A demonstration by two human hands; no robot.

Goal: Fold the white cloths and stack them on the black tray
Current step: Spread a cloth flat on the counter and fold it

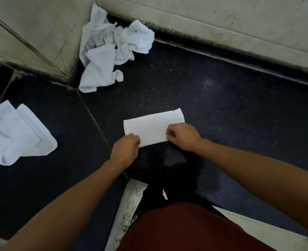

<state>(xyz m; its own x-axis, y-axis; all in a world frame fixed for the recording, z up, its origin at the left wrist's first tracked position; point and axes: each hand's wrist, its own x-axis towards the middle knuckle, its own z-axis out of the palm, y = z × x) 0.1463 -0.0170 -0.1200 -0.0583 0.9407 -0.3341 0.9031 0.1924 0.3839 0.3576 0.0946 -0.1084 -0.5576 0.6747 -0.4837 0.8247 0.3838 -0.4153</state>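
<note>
One cloth (153,126) is laid flat on the dark counter (222,105), folded into a strip – its near-left corner is pinched by the left hand (125,150), its near-right edge by the right hand (183,137). A crumpled pile (109,46) is bunched in the far corner – a bundle (17,134) is parked far left.

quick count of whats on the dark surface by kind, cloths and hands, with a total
Folded white cloth: 1
Crumpled heap of white cloths: 1 (too tangled to count the cloths in it)
Loosely folded pile of white cloths: 1 (cut off at the left edge)
Hands pinching the folded white cloth: 2, left hand and right hand
Total: 5
</note>
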